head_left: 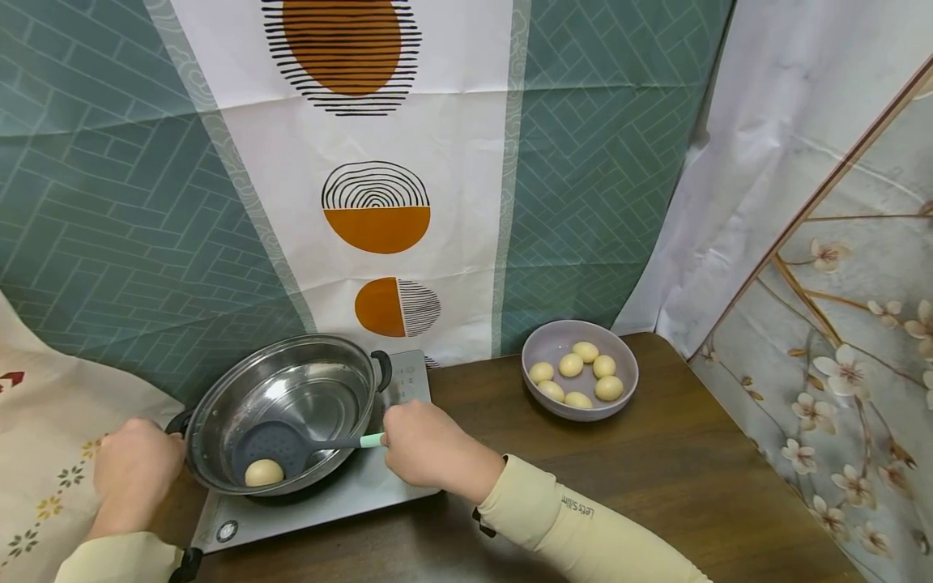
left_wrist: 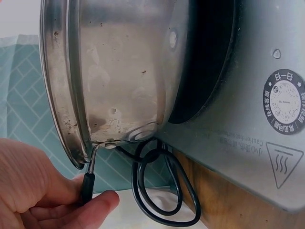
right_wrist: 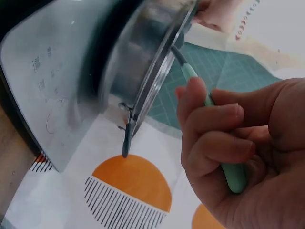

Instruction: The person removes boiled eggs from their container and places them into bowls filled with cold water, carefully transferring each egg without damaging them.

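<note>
A wide stainless steel pot [head_left: 328, 397] with black side handles stands on the cooktop. My left hand [head_left: 138, 470] grips the pot's left handle [left_wrist: 87, 187], thumb and fingers closed round it in the left wrist view. With curled fingers, my right hand [head_left: 430, 445] holds a skimmer by its mint green handle [right_wrist: 233, 176]. The dark grey perforated head of the skimmer [head_left: 271, 444] is down inside the pot, near its left front wall. One pale yellow egg [head_left: 264, 473] sits at the front edge of that head.
Under the pot is a silver flat cooktop [head_left: 342, 494], its black cord [left_wrist: 193, 205] looped at the left. A greyish-purple bowl [head_left: 583, 414] with several pale eggs [head_left: 608, 388] stands at the back right of the wooden table [head_left: 656, 461]. Patterned cloth [head_left: 466, 162] hangs close behind.
</note>
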Tool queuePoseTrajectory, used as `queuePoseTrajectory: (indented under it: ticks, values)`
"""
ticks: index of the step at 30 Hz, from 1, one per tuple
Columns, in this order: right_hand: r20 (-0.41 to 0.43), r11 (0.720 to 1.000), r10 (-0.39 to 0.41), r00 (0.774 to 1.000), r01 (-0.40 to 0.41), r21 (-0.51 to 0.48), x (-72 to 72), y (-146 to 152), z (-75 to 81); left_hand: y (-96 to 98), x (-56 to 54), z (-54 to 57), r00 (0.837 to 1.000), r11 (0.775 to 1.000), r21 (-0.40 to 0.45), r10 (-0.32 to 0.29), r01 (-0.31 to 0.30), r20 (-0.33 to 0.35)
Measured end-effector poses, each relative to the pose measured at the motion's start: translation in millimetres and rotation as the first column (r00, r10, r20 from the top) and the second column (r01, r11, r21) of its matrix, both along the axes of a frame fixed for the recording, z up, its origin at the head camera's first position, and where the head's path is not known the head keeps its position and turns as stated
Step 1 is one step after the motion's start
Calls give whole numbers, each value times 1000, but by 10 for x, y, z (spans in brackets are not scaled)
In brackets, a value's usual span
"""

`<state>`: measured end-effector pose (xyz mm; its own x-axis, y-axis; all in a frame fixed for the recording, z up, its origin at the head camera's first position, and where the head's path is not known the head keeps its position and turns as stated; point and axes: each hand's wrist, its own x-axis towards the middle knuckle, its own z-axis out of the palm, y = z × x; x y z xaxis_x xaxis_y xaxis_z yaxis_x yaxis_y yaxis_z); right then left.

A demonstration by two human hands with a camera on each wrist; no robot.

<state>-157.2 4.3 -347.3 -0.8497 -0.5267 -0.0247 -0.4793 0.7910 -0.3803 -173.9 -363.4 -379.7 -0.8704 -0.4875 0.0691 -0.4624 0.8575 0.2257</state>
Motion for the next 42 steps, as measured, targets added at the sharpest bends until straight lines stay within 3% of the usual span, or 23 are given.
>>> queuePoseTrajectory:
  ticks: [8, 13, 19, 30, 36, 42]
  values:
    - [177, 992, -13, 984, 35, -122, -77, 129, 50, 10, -1, 2, 1000, 1000, -2, 2, -2, 2]
    - [246, 983, 2, 969, 43, -179, -136, 178, 48, 5, -5, 7, 1000, 1000, -1, 8, -8, 11]
    - [273, 972, 2, 962, 63, -228, -189, 213, 41, 1, 2, 3, 1000, 1000, -7, -2, 2, -20]
    - [281, 934, -77, 957, 168, -316, -223, 299, 69, -6, 6, -14, 999, 1000, -10, -12, 11, -52]
    - [263, 930, -108, 959, 191, -313, -239, 341, 48, -18, 6, -23, 996, 1000, -4, -29, 28, -80]
    - [257, 930, -126, 958, 204, -305, -238, 360, 18, -30, 19, -44, 997, 999, -13, -38, 37, -64]
